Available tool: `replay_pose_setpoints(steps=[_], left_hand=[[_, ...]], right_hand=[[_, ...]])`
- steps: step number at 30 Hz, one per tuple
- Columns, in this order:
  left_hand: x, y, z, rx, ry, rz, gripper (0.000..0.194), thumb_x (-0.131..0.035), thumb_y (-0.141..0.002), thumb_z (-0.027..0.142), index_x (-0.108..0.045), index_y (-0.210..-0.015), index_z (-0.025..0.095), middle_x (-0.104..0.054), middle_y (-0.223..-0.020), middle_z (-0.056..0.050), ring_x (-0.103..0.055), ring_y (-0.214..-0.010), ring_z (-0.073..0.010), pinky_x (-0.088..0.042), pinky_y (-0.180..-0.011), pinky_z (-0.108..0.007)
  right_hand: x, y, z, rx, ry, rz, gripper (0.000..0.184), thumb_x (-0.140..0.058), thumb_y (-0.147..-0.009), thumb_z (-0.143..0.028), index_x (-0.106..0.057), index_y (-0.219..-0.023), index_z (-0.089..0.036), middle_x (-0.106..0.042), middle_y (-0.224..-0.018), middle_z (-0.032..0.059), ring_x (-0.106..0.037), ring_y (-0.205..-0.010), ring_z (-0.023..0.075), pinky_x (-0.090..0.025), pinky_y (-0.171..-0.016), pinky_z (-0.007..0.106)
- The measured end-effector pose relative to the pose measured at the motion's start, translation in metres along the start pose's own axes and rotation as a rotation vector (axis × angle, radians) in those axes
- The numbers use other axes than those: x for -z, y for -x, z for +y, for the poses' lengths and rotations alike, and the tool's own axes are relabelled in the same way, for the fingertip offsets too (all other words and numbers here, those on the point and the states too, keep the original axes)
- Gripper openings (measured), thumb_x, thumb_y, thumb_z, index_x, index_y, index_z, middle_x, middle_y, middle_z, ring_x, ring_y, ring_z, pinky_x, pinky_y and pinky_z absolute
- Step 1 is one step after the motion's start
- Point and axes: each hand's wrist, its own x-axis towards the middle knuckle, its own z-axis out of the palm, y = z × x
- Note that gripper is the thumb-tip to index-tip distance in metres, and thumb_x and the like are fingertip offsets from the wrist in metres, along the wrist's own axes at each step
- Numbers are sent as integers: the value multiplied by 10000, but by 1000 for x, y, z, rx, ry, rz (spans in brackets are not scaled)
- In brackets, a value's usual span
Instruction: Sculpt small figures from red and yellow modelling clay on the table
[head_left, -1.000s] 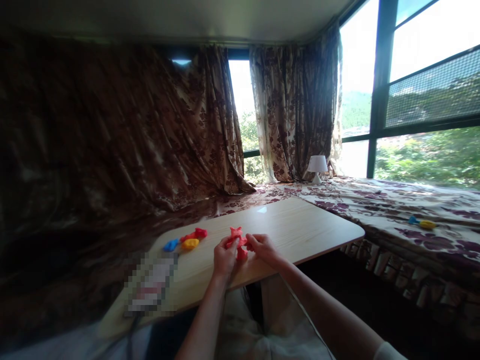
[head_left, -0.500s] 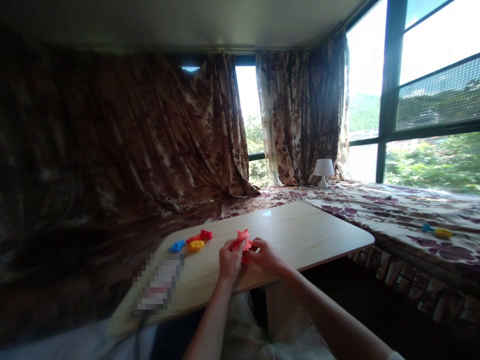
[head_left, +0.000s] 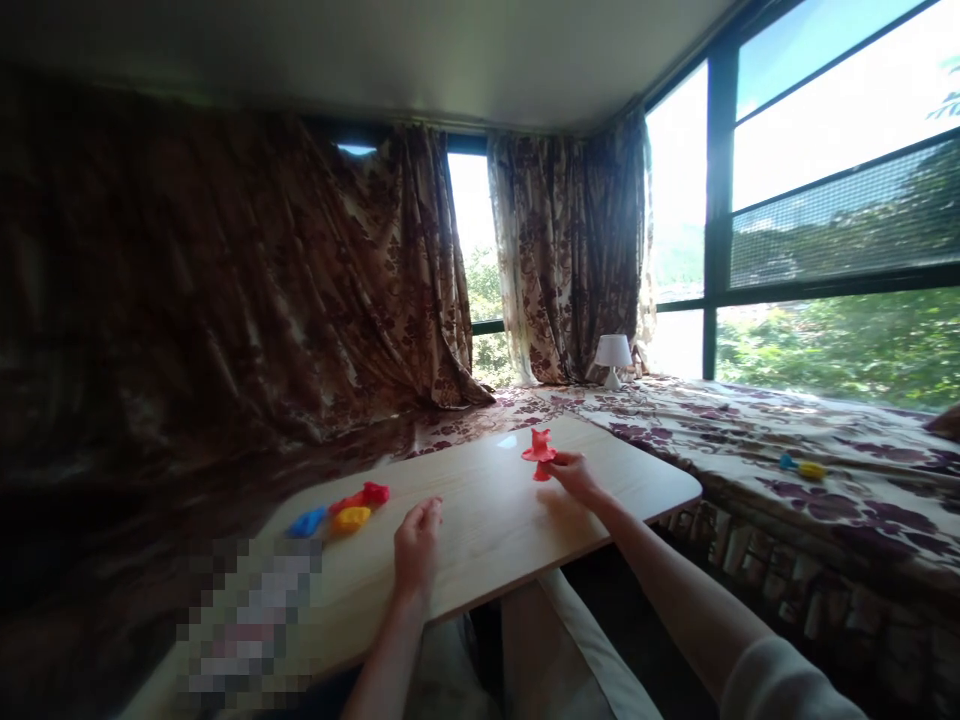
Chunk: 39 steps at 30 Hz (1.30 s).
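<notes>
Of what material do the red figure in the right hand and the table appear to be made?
Red figure: probably modelling clay, as its edges look thin and uneven, with a dull finish; soft plastic is possible. Table: wood or wood-look board, smooth and slightly glossy, since pale grain and a bright reflection show.

Pale wood-grain tbl (head_left: 480, 520) ctr front. On its L part: blue crumpled lump (head_left: 307, 522), yellow rounded lump (head_left: 350, 520) just R of it, red knobbly lump (head_left: 373, 493) right behind the yellow. Pixelated patch (head_left: 251, 630) nearer, tbl's L end. L hand (head_left: 416, 540) over near-mid tbl, btwn lumps & R hand (head_left: 576, 475); red flared figure (head_left: 538, 452) in R hand's fingers, over tbl's R half. Behind & R of tbl: floral cloth-covered platform (head_left: 885, 430), w/ small blue-and-yellow item (head_left: 811, 470) on it, R side, & white cone-shade lamp (head_left: 613, 350) at back. Floral fabric curtains (head_left: 360, 300) behind, dark-framed window (head_left: 720, 200) back R.
</notes>
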Motion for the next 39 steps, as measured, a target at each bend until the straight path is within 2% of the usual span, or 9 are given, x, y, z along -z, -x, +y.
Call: replay_pose_setpoints(steps=[3,6,17,22,32,36,39], left_hand=[[0,-2,-4,-13,-42,-16,404,-561,-678,465,-672,-886,137,-662,-774,-66,-591,-774,-215,-451,-718,-310],[1,-4,-8,-20,-57,-33,407,-555,-677,469,-676,-885,141,-660,-760,-64,-586,-763,-217,-451,-714,-321],[1,-5,-8,0,-62,-32,407,-571,-636,458,-690,-846,130,-670,-752,-75,-584,-725,-211,-456,-692,-323],[1,-4,-5,19,-65,-24,404,-572,-621,463,-693,-835,143,-662,-706,-52,-586,-693,-202,-456,-651,-309],[1,-7,-9,12,-66,-31,376,-569,-633,438,-692,-834,145,-670,-751,-61,-592,-708,-202,-457,-670,-311],[1,-6,-9,20,-61,-30,383,-562,-637,436,-688,-842,139,-669,-770,-69,-589,-707,-205,-457,-667,-316],[1,-5,-7,21,-57,-37,385,-563,-630,436,-688,-835,134,-665,-756,-71,-585,-707,-208,-456,-668,-319]], right_hand=[[43,-10,12,-56,108,34,244,-579,-623,-317,-707,-637,-110,-621,-529,22,-532,-525,148,-351,-517,239],[62,-8,17,-104,194,46,231,-581,-638,-298,-724,-669,-119,-652,-560,34,-553,-542,155,-360,-522,238],[62,-6,28,-195,396,46,274,-560,-692,-365,-691,-582,-151,-652,-559,52,-571,-547,160,-296,-471,227],[60,-8,28,-224,442,59,236,-568,-687,-348,-697,-600,-170,-657,-574,50,-581,-580,165,-299,-485,228],[65,-2,19,-187,460,22,235,-574,-666,-348,-691,-554,-177,-612,-518,25,-527,-530,138,-271,-472,229],[72,-1,20,-193,470,4,200,-592,-639,-312,-694,-568,-156,-606,-507,20,-535,-529,145,-281,-473,231],[85,2,21,-197,475,8,183,-589,-643,-264,-720,-692,-146,-673,-645,43,-586,-625,172,-340,-520,232]])
